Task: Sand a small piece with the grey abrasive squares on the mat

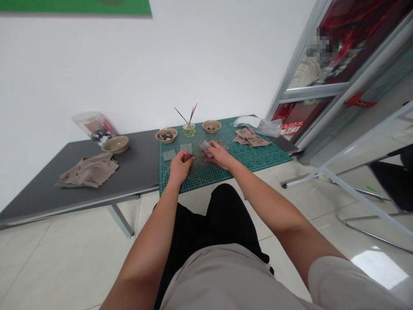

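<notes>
My right hand (221,155) grips a small clear plastic piece (205,147) just above the green cutting mat (261,155). To its left, my left hand (180,167) is closed, thumb and fingers pinched together low over the mat. Something small and dark may be at those fingertips, too small to name. Beyond my left hand lie two clear square pieces (169,155), and another clear piece (223,145) lies partly behind my right hand.
At the mat's back stand a bowl of dark and pale bits (166,136), a glass jar with thin sticks (189,130) and another bowl (211,126). A brown cloth (250,137) and plastic bag (269,127) lie right; another cloth (90,170), bowl (115,144) and tipped clear container (93,125) left.
</notes>
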Demonstrator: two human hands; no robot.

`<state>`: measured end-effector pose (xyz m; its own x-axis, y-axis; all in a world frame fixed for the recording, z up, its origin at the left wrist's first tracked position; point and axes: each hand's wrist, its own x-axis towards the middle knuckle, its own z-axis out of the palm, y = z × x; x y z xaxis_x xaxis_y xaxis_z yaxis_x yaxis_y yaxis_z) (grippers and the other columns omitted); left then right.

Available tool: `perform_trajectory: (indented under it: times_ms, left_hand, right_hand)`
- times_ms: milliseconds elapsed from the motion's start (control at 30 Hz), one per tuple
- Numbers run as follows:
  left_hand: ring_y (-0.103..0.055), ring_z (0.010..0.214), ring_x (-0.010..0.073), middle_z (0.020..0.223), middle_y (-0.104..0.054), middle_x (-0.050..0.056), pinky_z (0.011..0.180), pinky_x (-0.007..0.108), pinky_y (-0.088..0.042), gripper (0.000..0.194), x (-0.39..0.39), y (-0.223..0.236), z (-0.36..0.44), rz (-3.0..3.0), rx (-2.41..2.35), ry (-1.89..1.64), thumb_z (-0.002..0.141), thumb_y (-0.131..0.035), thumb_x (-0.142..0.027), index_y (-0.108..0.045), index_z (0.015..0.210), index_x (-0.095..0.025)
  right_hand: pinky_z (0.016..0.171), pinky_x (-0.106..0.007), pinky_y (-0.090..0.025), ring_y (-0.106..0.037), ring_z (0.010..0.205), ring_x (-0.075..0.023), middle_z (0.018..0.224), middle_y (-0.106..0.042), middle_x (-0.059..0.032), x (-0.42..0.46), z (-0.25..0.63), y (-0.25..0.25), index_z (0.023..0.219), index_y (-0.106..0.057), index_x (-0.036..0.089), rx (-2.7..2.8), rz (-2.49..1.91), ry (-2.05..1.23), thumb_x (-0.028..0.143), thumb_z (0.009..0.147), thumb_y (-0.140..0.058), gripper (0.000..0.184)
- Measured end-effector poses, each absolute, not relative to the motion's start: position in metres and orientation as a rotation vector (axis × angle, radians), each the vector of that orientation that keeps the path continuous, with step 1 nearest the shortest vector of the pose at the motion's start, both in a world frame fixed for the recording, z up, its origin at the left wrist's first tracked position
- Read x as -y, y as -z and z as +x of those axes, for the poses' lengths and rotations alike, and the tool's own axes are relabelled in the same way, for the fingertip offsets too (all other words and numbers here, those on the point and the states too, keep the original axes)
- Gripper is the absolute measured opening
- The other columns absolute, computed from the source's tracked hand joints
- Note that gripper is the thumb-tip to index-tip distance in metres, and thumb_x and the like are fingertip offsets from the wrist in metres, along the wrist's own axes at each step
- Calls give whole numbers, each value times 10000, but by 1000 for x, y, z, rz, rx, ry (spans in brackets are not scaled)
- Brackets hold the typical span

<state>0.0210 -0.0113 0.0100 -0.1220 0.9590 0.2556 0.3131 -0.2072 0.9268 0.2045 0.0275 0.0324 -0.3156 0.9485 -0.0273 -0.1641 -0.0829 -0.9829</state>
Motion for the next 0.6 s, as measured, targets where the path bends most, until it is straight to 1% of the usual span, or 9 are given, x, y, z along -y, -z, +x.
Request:
perform_trajectory:
  times_ms: [67, 100, 167, 233, 300, 400, 467, 500, 600]
  left_hand:
    - [-525, 587, 129, 640, -564, -41, 575, 250, -389, 156, 12, -11, 21, 1534, -1438, -1340, 755, -702, -305, -636, 850, -199]
    - [-528, 587, 131, 642, -571, -39, 571, 249, -386, 160, 13, -11, 21, 1525, -1449, -1338, 753, -702, -308, -634, 848, -199]
    - [-535, 593, 132, 654, -587, -34, 573, 250, -389, 162, 14, -13, 22, 1520, -1477, -1325, 748, -704, -304, -632, 846, -198]
    - [-536, 597, 130, 659, -597, -32, 576, 248, -392, 156, 15, -15, 22, 1528, -1488, -1309, 748, -701, -305, -632, 838, -197]
    - [-530, 598, 126, 656, -594, -33, 575, 243, -391, 144, 15, -16, 22, 1535, -1475, -1308, 742, -695, -291, -637, 833, -196]
    - [-513, 593, 116, 652, -579, -41, 577, 236, -390, 129, 14, -15, 21, 1549, -1443, -1314, 712, -669, -226, -653, 836, -194]
    - [-503, 592, 112, 651, -572, -43, 582, 234, -391, 144, 14, -15, 21, 1566, -1418, -1309, 693, -649, -194, -662, 837, -193]
    - [-500, 592, 111, 651, -570, -43, 583, 234, -391, 146, 14, -15, 21, 1570, -1403, -1310, 689, -645, -192, -664, 834, -193]
    - [-499, 599, 114, 656, -568, -39, 584, 234, -386, 134, 16, -16, 21, 1575, -1375, -1319, 695, -645, -211, -667, 826, -190]
  right_hand:
    - [541, -206, -372, -481, 653, -109, 784, -535, 34, -28, 200, -30, 800, -464, 229, 1263, -911, -1540, 287, 680, -649, 229]
    - [528, -205, -342, -446, 638, -104, 763, -508, 39, -28, 198, -29, 787, -471, 226, 1269, -887, -1541, 309, 683, -658, 229]
    - [523, -215, -319, -411, 630, -104, 763, -492, 39, -29, 195, -27, 787, -494, 221, 1280, -851, -1554, 384, 717, -661, 243]
    - [545, -225, -336, -430, 652, -109, 784, -509, 35, -31, 193, -25, 804, -519, 219, 1312, -848, -1553, 429, 736, -670, 268]
    - [593, -229, -382, -483, 699, -115, 810, -539, 36, -32, 191, -22, 845, -538, 219, 1350, -866, -1524, 388, 699, -726, 292]
    - [714, -254, -470, -577, 800, -136, 880, -614, 31, -33, 190, -14, 1005, -561, 228, 1342, -845, -1496, 279, 615, -804, 462]
    - [761, -279, -499, -614, 825, -148, 899, -656, 19, -33, 190, -9, 1063, -576, 221, 1331, -824, -1503, 268, 594, -832, 536]
    - [765, -285, -505, -623, 817, -151, 889, -670, 11, -33, 190, -8, 1040, -597, 208, 1348, -819, -1515, 291, 598, -842, 511]
    - [713, -273, -496, -610, 741, -143, 816, -681, -3, -32, 190, -7, 876, -644, 172, 1446, -822, -1537, 417, 633, -842, 397]
